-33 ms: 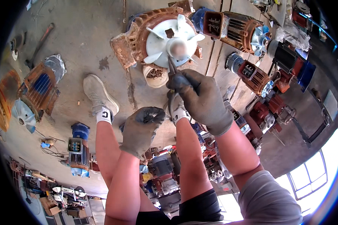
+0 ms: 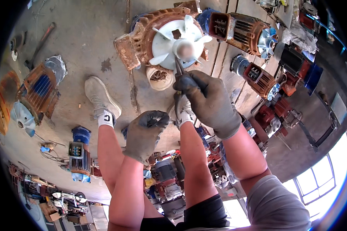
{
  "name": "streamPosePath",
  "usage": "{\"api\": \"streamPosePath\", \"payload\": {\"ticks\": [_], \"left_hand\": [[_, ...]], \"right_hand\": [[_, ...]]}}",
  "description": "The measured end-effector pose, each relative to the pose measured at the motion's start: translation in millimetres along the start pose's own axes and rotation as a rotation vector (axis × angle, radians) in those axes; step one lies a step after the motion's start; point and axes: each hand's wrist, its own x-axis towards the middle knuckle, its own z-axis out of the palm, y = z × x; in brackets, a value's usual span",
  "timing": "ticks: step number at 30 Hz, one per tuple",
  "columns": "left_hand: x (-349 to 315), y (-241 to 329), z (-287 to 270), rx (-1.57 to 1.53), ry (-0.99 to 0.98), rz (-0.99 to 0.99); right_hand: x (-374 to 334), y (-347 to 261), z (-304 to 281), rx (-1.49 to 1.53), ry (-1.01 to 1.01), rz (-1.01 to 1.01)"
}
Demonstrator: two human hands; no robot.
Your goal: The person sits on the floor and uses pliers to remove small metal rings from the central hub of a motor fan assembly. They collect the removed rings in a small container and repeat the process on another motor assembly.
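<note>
My right hand (image 2: 210, 101), in a grey work glove with a dark palm, is closed around dark-handled pliers (image 2: 177, 67). Their narrow jaws reach up to the hub of a white cooling fan (image 2: 165, 44), at its lower edge. This fan sits in the end of a large rusty electric motor (image 2: 133, 46) lying on the floor. Lower and to the left, my left hand (image 2: 144, 133) wears a matching glove and hovers with curled fingers; whatever may be in them is hidden. A white tub (image 2: 165, 81) with brownish scraps inside stands just below the motor.
Rusty motors with blue fans lie at the right, one (image 2: 245, 32) above another (image 2: 260, 79). At the left are a further motor (image 2: 40, 86) and a long-handled tool (image 2: 42, 44). My left shoe (image 2: 100, 94) rests on the concrete floor. More motors crowd below, between my legs.
My right hand with the pliers and the fan appear very slightly farther right, while the floor has shifted a little left in the picture. My left hand stays nearly still.
</note>
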Motion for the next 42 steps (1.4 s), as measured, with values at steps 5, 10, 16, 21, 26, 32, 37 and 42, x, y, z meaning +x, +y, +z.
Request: {"api": "streamPosePath", "payload": {"ticks": [5, 10, 16, 21, 26, 32, 37, 42], "left_hand": [[-3.7, -5.7, -6.9, 0.012, -0.029, 0.016], [-9.3, -3.9, -9.0, -0.004, -0.027, 0.052], [-6.5, -10.2, -18.5, -0.021, -0.033, 0.154], [-8.0, -3.5, -18.7, -0.003, -0.021, 0.125], [-8.9, 0.3, -16.1, -0.025, -0.036, 0.077], [-2.7, -7.1, -8.5, -0.080, -0.026, 0.052], [10.2, -19.9, 5.1, -0.113, -0.040, -0.004], [15.4, -4.3, 25.2, 0.075, 0.102, -0.048]], "right_hand": [[-0.1, -9.4, -11.0, -0.145, -0.025, 0.107], [-2.3, -18.8, -9.3, -0.207, -0.004, 0.076], [-6.3, -25.4, -6.9, -0.210, 0.010, 0.139], [-7.7, -18.2, -4.6, 0.024, -0.008, 0.276], [-5.9, -15.8, -9.0, 0.193, -0.084, 0.289], [-25.6, -7.0, -0.3, 0.392, -0.042, 0.228], [-24.9, 22.9, 3.3, 0.551, -0.015, 0.153], [-2.3, 57.2, -0.1, 0.233, 0.063, -0.168]]}}
